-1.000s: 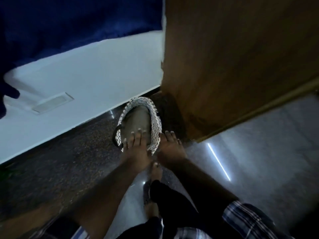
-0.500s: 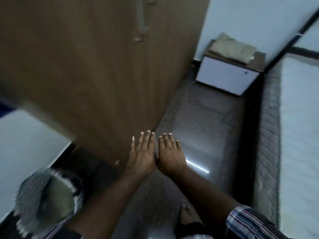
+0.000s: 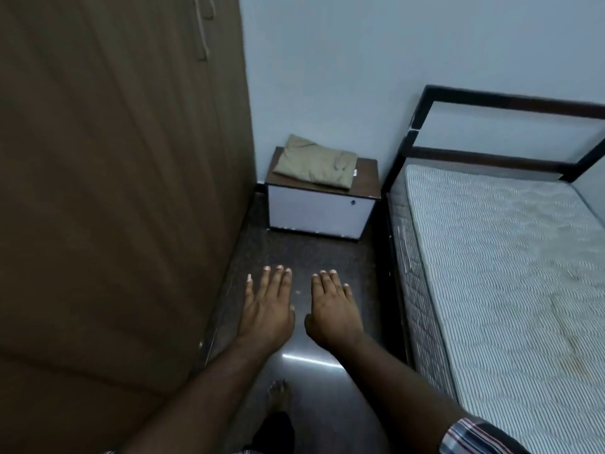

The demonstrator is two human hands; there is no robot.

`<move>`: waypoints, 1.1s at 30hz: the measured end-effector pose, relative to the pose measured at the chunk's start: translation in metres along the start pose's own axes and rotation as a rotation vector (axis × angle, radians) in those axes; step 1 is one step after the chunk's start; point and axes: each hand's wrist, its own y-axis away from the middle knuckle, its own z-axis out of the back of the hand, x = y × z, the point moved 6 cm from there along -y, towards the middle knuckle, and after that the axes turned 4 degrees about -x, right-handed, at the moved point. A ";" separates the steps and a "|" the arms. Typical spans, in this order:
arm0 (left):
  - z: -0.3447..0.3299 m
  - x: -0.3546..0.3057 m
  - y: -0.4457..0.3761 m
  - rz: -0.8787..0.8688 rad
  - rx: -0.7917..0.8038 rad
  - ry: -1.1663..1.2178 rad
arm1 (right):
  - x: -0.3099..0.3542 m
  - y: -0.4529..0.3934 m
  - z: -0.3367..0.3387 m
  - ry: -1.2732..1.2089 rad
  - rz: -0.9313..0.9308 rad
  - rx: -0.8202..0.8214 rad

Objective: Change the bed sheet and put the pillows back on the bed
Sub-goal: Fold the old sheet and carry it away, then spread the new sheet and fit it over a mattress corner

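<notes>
- Head view: the mattress (image 3: 510, 273) lay bare, no sheet or pillows on it, so the old sheet looked already off.
- The left hand (image 3: 266, 309) and right hand (image 3: 332, 311) hovered left of the mattress, fingers straight, holding nothing.
- A folded cloth (image 3: 316, 162), probably the fresh sheet, sat on the nightstand (image 3: 319, 209) left of the mattress; fetching it seemed next.

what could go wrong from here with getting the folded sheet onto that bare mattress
1. The aisle between the wardrobe and the bed frame is narrow, and a bare foot walks it: a toe may catch the frame.
2. The floor is glossy, so it might be slippery.
3. Both the left hand and right hand are open and hold nothing; a one-handed grab could unfold the folded cloth on the bedside cabinet before it reaches the mattress.
</notes>
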 end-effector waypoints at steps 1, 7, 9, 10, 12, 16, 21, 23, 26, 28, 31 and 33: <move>-0.001 0.001 -0.038 -0.017 0.008 0.001 | -0.009 -0.033 0.005 -0.001 -0.014 0.001; 0.006 0.005 -0.242 -0.059 0.049 0.030 | -0.058 -0.214 0.044 -0.069 -0.116 -0.005; 0.003 0.007 -0.305 -0.048 0.082 0.055 | -0.079 -0.271 0.053 -0.102 -0.156 -0.003; -0.002 0.008 -0.337 -0.042 0.096 0.068 | -0.092 -0.301 0.055 -0.110 -0.178 0.002; -0.018 0.010 -0.404 -0.032 0.131 0.104 | -0.124 -0.365 0.054 -0.129 -0.224 0.011; -0.075 0.016 -0.547 0.058 0.191 0.202 | -0.204 -0.509 0.028 -0.280 -0.338 0.025; -0.185 0.037 -0.714 0.409 0.281 0.463 | -0.314 -0.684 -0.046 -0.593 -0.559 0.092; -0.223 0.044 -0.759 0.615 0.292 0.617 | -0.347 -0.730 -0.074 -0.641 -0.646 0.112; -0.280 0.046 -0.800 1.009 0.434 0.935 | -0.380 -0.774 -0.113 -0.720 -0.773 0.164; -0.309 0.039 -0.809 1.311 0.541 1.270 | -0.391 -0.789 -0.132 -0.794 -0.843 0.153; -0.322 0.035 -0.825 1.479 0.527 1.490 | -0.395 -0.799 -0.136 -0.982 -0.955 0.069; -0.308 0.035 -0.834 1.495 0.540 1.500 | -0.390 -0.806 -0.129 -1.084 -0.988 0.053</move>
